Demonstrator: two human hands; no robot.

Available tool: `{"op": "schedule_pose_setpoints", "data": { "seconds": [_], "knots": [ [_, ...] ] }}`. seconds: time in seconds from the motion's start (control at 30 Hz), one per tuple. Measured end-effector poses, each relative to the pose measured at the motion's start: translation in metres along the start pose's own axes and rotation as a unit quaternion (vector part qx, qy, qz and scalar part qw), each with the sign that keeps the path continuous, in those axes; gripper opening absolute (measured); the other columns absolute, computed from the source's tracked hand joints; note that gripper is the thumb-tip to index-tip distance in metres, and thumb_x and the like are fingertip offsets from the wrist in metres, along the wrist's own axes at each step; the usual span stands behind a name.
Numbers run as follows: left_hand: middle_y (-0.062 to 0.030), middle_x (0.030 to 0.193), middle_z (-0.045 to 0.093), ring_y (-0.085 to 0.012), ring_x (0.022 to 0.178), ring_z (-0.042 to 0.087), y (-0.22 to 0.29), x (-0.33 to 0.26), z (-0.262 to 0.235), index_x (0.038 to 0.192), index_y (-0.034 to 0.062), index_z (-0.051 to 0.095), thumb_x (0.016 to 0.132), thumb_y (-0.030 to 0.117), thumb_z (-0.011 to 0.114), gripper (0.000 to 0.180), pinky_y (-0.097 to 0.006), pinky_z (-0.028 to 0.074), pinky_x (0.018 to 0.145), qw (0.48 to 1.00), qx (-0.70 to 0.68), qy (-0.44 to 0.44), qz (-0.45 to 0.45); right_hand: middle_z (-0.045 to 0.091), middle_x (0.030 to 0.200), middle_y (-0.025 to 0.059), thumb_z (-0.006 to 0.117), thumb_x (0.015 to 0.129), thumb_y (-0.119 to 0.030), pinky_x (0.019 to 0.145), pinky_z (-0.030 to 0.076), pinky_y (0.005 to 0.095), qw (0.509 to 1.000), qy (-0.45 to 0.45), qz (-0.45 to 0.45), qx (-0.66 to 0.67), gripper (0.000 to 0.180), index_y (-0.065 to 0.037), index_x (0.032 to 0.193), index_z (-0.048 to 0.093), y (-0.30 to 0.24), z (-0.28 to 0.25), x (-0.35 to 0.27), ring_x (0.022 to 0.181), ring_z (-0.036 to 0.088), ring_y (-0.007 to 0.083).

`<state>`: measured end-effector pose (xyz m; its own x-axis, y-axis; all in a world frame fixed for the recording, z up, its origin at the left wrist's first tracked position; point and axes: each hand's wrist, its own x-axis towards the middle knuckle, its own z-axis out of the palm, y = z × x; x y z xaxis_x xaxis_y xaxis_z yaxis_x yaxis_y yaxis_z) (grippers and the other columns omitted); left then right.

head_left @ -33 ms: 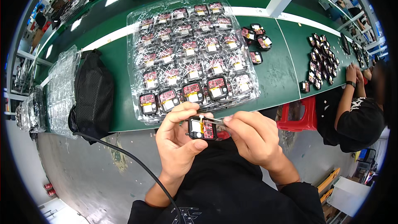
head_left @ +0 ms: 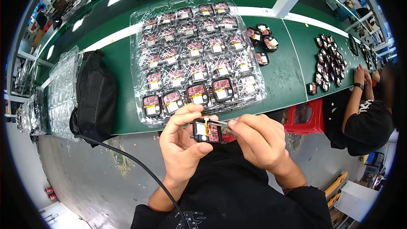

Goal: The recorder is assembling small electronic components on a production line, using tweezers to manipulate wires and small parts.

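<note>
Near the tray's front edge, my left hand (head_left: 183, 144) is closed around a small black square electronics housing (head_left: 196, 139), gripped between thumb and fingers. Inside it show a red circuit board (head_left: 214, 132), a silvery-white block and a yellow strip. My right hand (head_left: 262, 142) pinches metal tweezers (head_left: 219, 124), whose tips reach the housing's upper rim by a small white piece. Whether the tips grip that piece, I cannot tell. Just beyond my hands lies a clear plastic tray (head_left: 136, 74) filled with rows of similar housings; several black-framed ones (head_left: 197, 94) sit along its near side.
A black mesh bag (head_left: 96, 95) and stacked clear trays (head_left: 62, 91) lie at left. Loose housings (head_left: 270, 43) are right of the tray, with a larger cluster (head_left: 328, 63) beside a seated co-worker (head_left: 364, 123). A black cable (head_left: 140, 163) crosses by my left forearm. A red stool (head_left: 305, 118) stands right.
</note>
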<state>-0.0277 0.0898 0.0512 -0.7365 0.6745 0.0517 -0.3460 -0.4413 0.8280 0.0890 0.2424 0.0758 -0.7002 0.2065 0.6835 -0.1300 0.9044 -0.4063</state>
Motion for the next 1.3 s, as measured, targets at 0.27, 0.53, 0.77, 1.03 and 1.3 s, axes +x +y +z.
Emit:
{"op": "schedule_pose_setpoints", "data": {
  "seconds": [0.27, 0.53, 0.77, 1.03, 1.3],
  "knots": [
    [-0.0176, 0.140, 0.050, -0.0313, 0.120, 0.065, -0.0018, -0.0017, -0.0025, 0.128, -0.0028, 0.059, 0.077, 0.013, 0.092, 0.064, -0.040, 0.055, 0.103, 1.000, -0.017, -0.017, 0.000, 0.069, 0.092, 0.0090, 0.075, 0.074, -0.002, 0.053, 0.051, 0.0282, 0.998, 0.001, -0.047, -0.039, 0.027, 0.001, 0.102, 0.074, 0.0020, 0.0024, -0.0018, 0.063, 0.064, 0.0176],
    [-0.0168, 0.141, 0.049, -0.0308, 0.121, 0.064, -0.0032, -0.0014, -0.0014, 0.129, -0.0023, 0.059, 0.077, 0.008, 0.091, 0.061, -0.040, 0.056, 0.103, 0.999, -0.018, -0.031, 0.005, 0.070, 0.093, 0.0112, 0.079, 0.071, 0.004, 0.056, 0.053, 0.0301, 0.997, -0.002, 0.047, 0.057, 0.030, 0.002, 0.100, 0.074, -0.0024, 0.0050, -0.0036, 0.067, 0.068, 0.0206],
    [-0.0161, 0.141, 0.048, -0.0312, 0.122, 0.064, -0.0018, -0.0027, -0.0015, 0.130, -0.0019, 0.059, 0.077, 0.004, 0.090, 0.061, -0.040, 0.056, 0.103, 0.999, -0.019, -0.033, -0.002, 0.069, 0.090, 0.0129, 0.079, 0.073, 0.008, 0.058, 0.055, 0.0326, 0.995, -0.019, 0.074, 0.057, 0.028, 0.002, 0.100, 0.072, -0.0031, 0.0040, -0.0003, 0.069, 0.069, 0.0247],
    [-0.0155, 0.141, 0.048, -0.0306, 0.123, 0.063, -0.0005, -0.0029, 0.0016, 0.130, -0.0020, 0.059, 0.077, 0.001, 0.089, 0.060, -0.039, 0.057, 0.102, 0.999, -0.019, -0.035, -0.010, 0.070, 0.088, 0.0131, 0.079, 0.075, 0.007, 0.058, 0.055, 0.0329, 0.998, -0.006, 0.054, 0.023, 0.025, 0.003, 0.099, 0.072, -0.0052, 0.0019, -0.0027, 0.067, 0.068, 0.0248],
    [-0.0156, 0.143, 0.048, -0.0311, 0.125, 0.062, -0.0002, -0.0054, 0.0034, 0.131, -0.0030, 0.059, 0.077, -0.003, 0.087, 0.060, -0.039, 0.057, 0.102, 0.999, -0.008, -0.033, -0.008, 0.069, 0.089, 0.0125, 0.078, 0.071, 0.007, 0.058, 0.055, 0.0327, 0.999, 0.003, 0.048, 0.018, 0.030, 0.004, 0.100, 0.072, -0.0053, 0.0042, -0.0067, 0.068, 0.068, 0.0240]
  ]
}}
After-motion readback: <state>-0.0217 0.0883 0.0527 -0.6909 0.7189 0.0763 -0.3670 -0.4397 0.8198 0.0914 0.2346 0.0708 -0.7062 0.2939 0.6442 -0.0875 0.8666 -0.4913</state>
